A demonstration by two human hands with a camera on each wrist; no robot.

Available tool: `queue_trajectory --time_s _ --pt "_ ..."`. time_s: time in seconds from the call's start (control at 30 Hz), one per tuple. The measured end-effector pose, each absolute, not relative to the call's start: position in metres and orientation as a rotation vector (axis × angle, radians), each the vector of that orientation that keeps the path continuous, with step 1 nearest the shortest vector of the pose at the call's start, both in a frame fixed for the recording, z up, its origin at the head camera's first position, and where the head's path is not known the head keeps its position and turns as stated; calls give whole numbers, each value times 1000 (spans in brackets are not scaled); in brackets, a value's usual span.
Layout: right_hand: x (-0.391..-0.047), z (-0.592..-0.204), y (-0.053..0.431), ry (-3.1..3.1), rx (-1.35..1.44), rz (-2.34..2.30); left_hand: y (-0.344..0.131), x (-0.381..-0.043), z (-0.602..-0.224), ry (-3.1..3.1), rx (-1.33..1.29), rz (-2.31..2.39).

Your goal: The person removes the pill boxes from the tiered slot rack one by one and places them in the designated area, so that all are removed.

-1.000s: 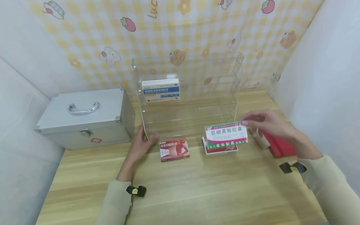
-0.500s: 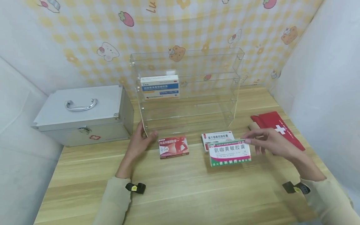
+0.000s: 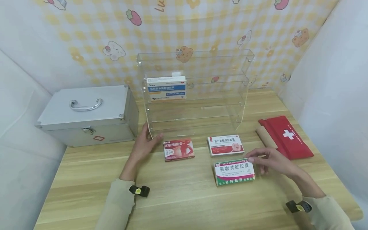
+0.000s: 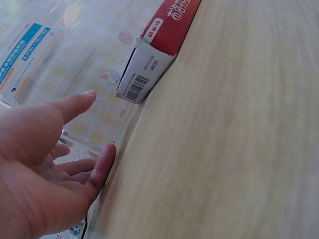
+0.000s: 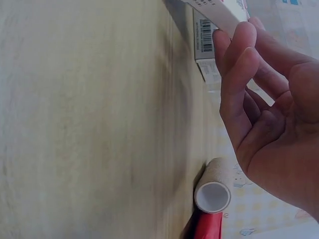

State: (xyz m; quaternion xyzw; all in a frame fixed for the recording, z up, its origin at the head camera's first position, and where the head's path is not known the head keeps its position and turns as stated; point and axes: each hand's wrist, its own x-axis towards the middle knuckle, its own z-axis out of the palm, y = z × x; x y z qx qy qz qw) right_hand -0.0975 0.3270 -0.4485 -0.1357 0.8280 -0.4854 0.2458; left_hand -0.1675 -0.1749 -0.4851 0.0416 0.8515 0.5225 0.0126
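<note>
My right hand pinches the upper right corner of a white, pink and green medicine box, tilted low over the table. The right wrist view shows thumb and fingertips meeting on a corner of this box. My left hand is at the lower left corner of a clear acrylic display rack, thumb on the front side and fingers round the side panel. In the left wrist view, the thumb of that hand stands apart from its curled fingers. A red ibuprofen box lies just right of it.
A white and red medicine box lies behind the held one. On the rack stands a blue and white box. A silver case is at the left; a red first aid pouch and a cardboard tube lie at the right.
My right hand has brought the green and pink box down and toward me, uncovering the white and red box behind it. My left hand stays at the rack's corner.
</note>
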Motion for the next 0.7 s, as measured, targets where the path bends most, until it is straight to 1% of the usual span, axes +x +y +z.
queue_trajectory --time_s 0.3,0.5,0.7 --pt "-100 -455 325 2289 -300 -1269 -176 -167 -485 2653 117 1622" --pt "-98 -457 319 2421 -329 -1203 -175 -168 -485 2653 124 1622" --pt "-97 -458 315 2496 -290 -1160 -175 -168 -485 2661 134 1608"
